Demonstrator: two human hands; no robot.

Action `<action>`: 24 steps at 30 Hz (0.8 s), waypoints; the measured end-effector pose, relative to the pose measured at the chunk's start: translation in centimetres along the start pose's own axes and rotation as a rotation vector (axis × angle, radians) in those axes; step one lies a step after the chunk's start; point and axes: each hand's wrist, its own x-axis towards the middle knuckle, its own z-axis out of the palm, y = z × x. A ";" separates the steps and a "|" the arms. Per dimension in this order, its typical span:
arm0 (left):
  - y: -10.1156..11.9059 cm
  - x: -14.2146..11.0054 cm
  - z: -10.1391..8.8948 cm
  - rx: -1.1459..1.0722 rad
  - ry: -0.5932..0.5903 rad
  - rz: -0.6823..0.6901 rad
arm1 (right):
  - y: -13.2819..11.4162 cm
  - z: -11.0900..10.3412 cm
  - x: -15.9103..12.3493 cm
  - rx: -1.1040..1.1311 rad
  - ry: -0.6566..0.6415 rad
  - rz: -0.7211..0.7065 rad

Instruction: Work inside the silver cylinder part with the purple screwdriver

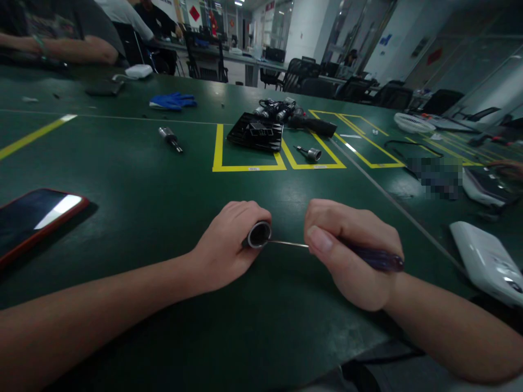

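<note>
My left hand is closed around a dark metal tube, its round open end turned toward me. In my right hand is a screwdriver with a dark, translucent handle. Its thin shaft points left, and the tip meets the side of the tube near the rim. Whether the tip sits on a screw is too small to make out. Both hands are just above the green table.
Beyond my hands lie a black tray, metal parts, a small metal fitting and another fitting. A blue glove is farther back. A phone lies left, a white device right. A person's arm rests at far left.
</note>
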 end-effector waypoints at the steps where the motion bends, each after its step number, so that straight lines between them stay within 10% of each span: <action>1: 0.0 0.0 0.0 -0.001 -0.002 0.004 | 0.0 0.0 0.0 -0.001 -0.001 -0.001; 13: -0.2 -0.1 0.1 0.022 -0.002 -0.003 | 0.5 0.4 -0.2 -0.028 0.040 -0.005; 24: -0.2 0.0 0.0 0.036 0.008 -0.048 | 3.1 1.5 -0.4 0.347 0.299 0.381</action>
